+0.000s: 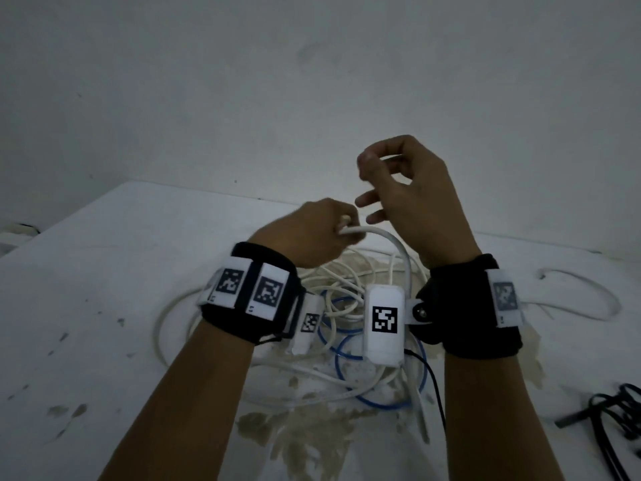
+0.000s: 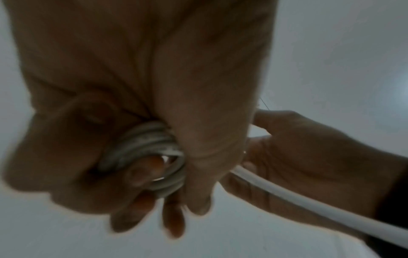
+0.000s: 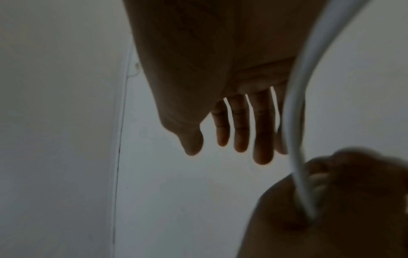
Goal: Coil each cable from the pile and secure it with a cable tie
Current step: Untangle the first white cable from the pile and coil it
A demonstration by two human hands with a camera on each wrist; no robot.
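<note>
- Left hand [image 1: 312, 232]: fingers [image 2: 141, 206] clenched round a small coil of white cable [image 2: 152, 151]; several round, smooth turns stacked in the fist. Coil held above the bench, over the pile.
- Free run of the same white cable [image 1: 399, 248] arcs out of the fist to the right, then drops down betw. both wrists into the pile.
- Right hand [image 1: 412, 199]: raised just beside and above the left hand, fingers [image 3: 262, 131] loosely spread, part curled. Grasps nothing in head view; in right wrist view the cable passes in front of the fingers, contact cannot be told.
- Cable pile [image 1: 347, 307]: tangled loops on the bench below the wrists; mostly white/cream round-section leads, plus blue cable [image 1: 381, 404] in thin hoops.
- Separate white loop [image 1: 582, 296] lies flat, right of the pile, apart from it.
- Black cable bundle [image 1: 610, 421] at right bench edge, well apart from the pile.
- Bench [image 1: 104, 289]: white surface, matt, chipped; bare tan patches under and in front of the pile, small dark flecks at left. Open room left of the pile; far edge meets a plain grey-white wall [image 1: 312, 81].
- Wrist straps: black fabric, white blocks w/ square black-white coded markers; no readable text.
</note>
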